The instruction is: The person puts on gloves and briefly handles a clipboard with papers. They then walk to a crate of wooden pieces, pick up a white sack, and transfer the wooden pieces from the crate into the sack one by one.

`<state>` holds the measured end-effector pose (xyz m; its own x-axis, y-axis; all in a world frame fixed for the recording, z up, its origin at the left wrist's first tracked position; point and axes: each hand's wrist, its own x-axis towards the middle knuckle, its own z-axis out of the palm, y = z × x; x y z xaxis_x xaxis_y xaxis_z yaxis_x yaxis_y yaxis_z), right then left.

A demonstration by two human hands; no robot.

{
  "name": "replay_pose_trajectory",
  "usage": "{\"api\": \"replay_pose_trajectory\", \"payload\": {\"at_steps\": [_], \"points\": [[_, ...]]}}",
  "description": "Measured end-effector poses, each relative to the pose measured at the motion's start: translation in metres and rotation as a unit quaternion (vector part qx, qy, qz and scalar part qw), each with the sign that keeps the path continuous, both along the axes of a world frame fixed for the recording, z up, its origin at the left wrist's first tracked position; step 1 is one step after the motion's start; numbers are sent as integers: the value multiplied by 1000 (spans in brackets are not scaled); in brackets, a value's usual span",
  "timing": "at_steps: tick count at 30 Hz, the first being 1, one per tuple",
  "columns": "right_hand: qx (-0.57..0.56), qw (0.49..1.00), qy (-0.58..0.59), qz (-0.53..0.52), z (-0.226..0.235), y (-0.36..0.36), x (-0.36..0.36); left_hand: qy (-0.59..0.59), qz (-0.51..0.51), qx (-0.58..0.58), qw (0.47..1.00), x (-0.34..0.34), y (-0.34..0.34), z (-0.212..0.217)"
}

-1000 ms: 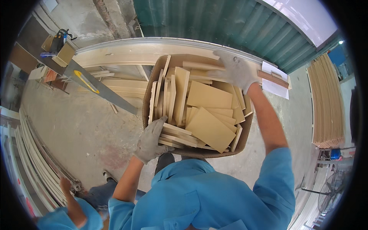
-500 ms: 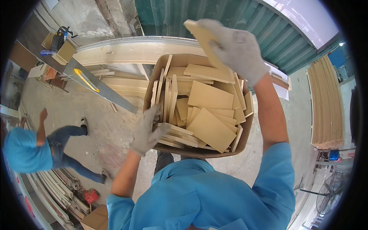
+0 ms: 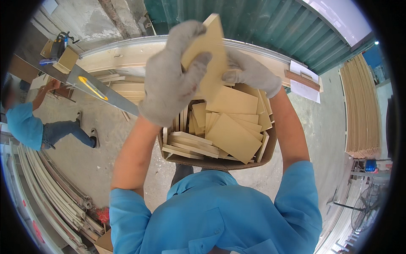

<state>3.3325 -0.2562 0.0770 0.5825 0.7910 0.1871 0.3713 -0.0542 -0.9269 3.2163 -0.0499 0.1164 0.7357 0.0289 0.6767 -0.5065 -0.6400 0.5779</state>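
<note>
A small tan rectangular board (image 3: pixel 213 55) is held up above a cardboard box (image 3: pixel 272 146), tilted and slightly blurred. My left hand (image 3: pixel 171 76), in a grey work glove, grips the board's left side between thumb and fingers. At its lower right side is my right hand (image 3: pixel 253 76), gloved alike, its fingers closed on the board's edge. Below both hands, the box is packed with similar board pieces (image 3: pixel 234 137). Some lie flat and overlap; others stand on edge along the sides. My hands and the raised board hide the box's far left part.
A yellow utility knife (image 3: pixel 93 87) lies on a grey ledge (image 3: pixel 114 99) at left. A co-worker (image 3: pixel 25 127) stands at far left, reaching toward a bench. Long strips (image 3: pixel 55 190) lie at lower left; a tall sheet stack (image 3: pixel 362 106) and a fan (image 3: pixel 366 207) are at right.
My left hand has risen from the box's left side and taken hold of the board. My right hand has moved left with it. The co-worker has shifted farther away, one arm extended.
</note>
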Motion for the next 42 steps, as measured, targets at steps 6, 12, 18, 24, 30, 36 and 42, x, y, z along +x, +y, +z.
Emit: {"api": "replay_pose_trajectory", "payload": {"at_steps": [6, 12, 18, 24, 30, 36, 42], "points": [[-194, 955, -166, -154, 13, -23, 20, 84, -22, -179, 980, 10, 12, -12], [-368, 753, -517, -175, -46, -15, 18, 232, -20, -72, 970, -46, 38, -61], [-440, 865, -225, -87, -42, -63, -74, 460, -160, 39, 873, -124, 50, -93], [-434, 853, -230, -179, -76, -71, -142, 349, -88, 127, 924, -130, 29, -115], [-399, 870, -197, -211, -81, -68, -145, 363, -88, 98, 923, -123, 20, -114], [-420, 876, -167, -167, -76, -70, -132, 345, -52, 100, 932, -124, 14, -123], [-374, 915, -37, -148, -72, -70, -132, 271, -55, 168, 946, -114, 13, -119]]}}
